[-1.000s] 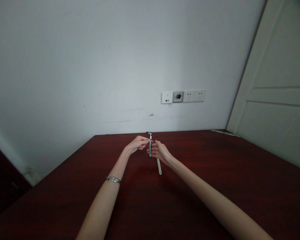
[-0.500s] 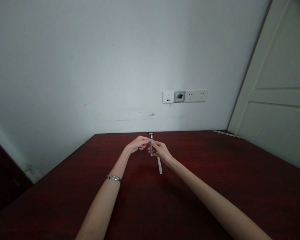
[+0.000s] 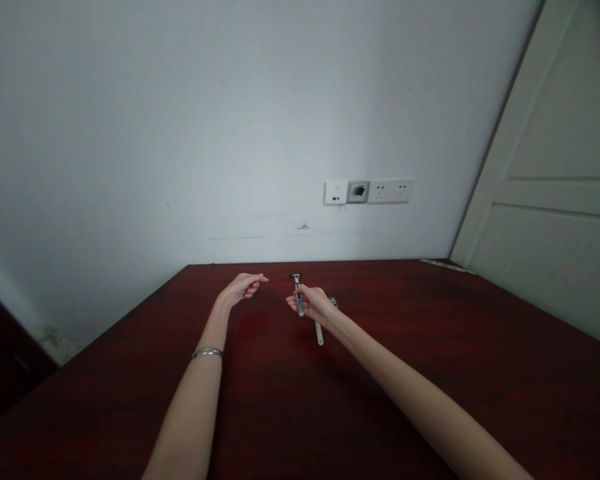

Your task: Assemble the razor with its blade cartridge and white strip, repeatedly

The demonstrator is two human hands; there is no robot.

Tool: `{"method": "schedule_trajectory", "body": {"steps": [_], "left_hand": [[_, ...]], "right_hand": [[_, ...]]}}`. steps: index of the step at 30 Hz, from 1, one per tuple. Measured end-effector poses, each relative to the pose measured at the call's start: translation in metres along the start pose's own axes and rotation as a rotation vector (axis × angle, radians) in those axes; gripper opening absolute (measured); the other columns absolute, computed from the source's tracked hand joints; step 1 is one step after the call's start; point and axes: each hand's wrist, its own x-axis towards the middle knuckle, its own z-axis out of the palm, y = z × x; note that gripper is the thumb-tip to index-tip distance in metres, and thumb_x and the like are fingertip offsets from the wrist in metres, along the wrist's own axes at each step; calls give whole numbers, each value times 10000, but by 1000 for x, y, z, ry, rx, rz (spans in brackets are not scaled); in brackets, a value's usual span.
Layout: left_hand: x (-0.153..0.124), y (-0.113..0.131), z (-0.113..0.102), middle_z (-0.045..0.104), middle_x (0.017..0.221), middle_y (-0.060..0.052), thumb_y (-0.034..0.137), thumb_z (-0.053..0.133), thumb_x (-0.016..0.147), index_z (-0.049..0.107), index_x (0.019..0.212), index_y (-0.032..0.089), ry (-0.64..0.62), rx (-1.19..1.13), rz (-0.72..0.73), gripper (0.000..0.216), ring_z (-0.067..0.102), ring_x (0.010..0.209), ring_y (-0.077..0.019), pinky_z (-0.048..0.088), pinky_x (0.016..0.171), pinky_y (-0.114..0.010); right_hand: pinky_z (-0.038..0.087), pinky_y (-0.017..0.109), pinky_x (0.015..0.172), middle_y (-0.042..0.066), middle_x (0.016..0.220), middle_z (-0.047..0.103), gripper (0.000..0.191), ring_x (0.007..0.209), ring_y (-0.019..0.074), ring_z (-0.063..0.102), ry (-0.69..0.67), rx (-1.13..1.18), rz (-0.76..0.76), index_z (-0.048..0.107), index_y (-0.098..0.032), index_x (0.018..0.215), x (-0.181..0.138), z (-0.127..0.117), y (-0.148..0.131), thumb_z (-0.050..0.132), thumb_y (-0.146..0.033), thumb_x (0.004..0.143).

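Observation:
My right hand (image 3: pixel 315 305) is closed around the handle of a slim T-shaped razor (image 3: pixel 298 293), silver and black, its dark crosswise head pointing away from me. The razor is held tilted above the tabletop. Below that hand lies a pale strip-like handle (image 3: pixel 319 333) with a hole at its near end; my hand covers its upper part. A small grey piece (image 3: pixel 333 302) shows just behind my right wrist; I cannot tell whether it joins that handle. To the left, apart from the razor, my left hand (image 3: pixel 243 287) has thumb and forefinger together and the other fingers curled; anything between them is too small to make out.
The dark red wooden table (image 3: pixel 260 400) reaches back to a white wall (image 3: pixel 260 133). Sockets and switches (image 3: pixel 369 191) are set in the wall. A thin patterned strip (image 3: pixel 447 266) lies at the table's back right corner, near a pale panelled door (image 3: pixel 555 193).
My left hand has come away from the razor and moved left. My right hand still holds the razor, which now leans a little to the left and has dropped slightly.

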Motion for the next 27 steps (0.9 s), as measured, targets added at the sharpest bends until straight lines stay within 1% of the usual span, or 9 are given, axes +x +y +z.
{"method": "schedule_trajectory", "body": {"steps": [6,9,13,15,17,19,23,25,27], "left_hand": [[3,-16,-9,350,549,60,434,657,680,646,957,75,62,-65,-4,454,233,419,-23,106,415,-206],[3,-19,-11,357,545,57,445,641,692,645,968,75,91,-87,-6,461,234,416,-23,105,420,-206],[4,-22,-14,369,544,52,447,627,704,642,985,68,117,-116,-6,472,241,417,-22,109,423,-201],[5,-23,-15,372,548,53,439,635,697,640,986,66,131,-124,-11,472,248,417,-21,115,422,-197],[5,-24,-15,374,553,54,431,643,688,640,981,67,149,-131,-18,468,256,417,-20,121,420,-194],[5,-26,-16,376,556,55,426,645,682,643,972,69,166,-135,-24,460,261,417,-20,125,418,-192],[5,-29,-17,381,561,54,423,653,673,646,961,74,172,-144,-21,452,266,423,-20,127,418,-189],[5,-30,-17,385,563,53,422,655,670,649,956,76,172,-146,-23,449,269,425,-20,131,418,-189],[5,-31,-17,386,566,53,423,655,671,650,953,77,178,-144,-34,446,270,426,-20,132,419,-190]], "right_hand": [[488,185,447,105,595,646,75,452,104,579,25,100,57,545,-71,763,8,-3,10,485,-91,805],[493,197,461,114,612,644,73,466,111,586,22,110,83,532,-80,770,8,-4,14,472,-98,806],[499,221,477,124,684,654,62,504,126,598,3,149,146,501,-106,770,6,-5,18,440,-109,781],[487,214,468,124,720,656,59,516,123,594,-16,167,181,484,-118,771,7,-5,20,425,-111,769],[460,193,442,123,737,652,52,510,112,578,-32,180,196,468,-125,774,9,-5,23,419,-113,760],[413,164,406,103,711,638,57,472,90,536,-42,189,191,458,-130,779,11,-5,26,414,-105,753],[268,124,338,4,551,532,98,364,44,365,-58,198,178,472,-128,799,11,-4,30,393,-94,751],[225,126,330,-27,506,468,100,351,44,312,-63,203,187,484,-132,799,9,-3,30,389,-157,781],[219,133,330,-45,482,417,162,349,48,290,-64,205,206,479,-145,774,8,-2,29,385,-271,816]]}}
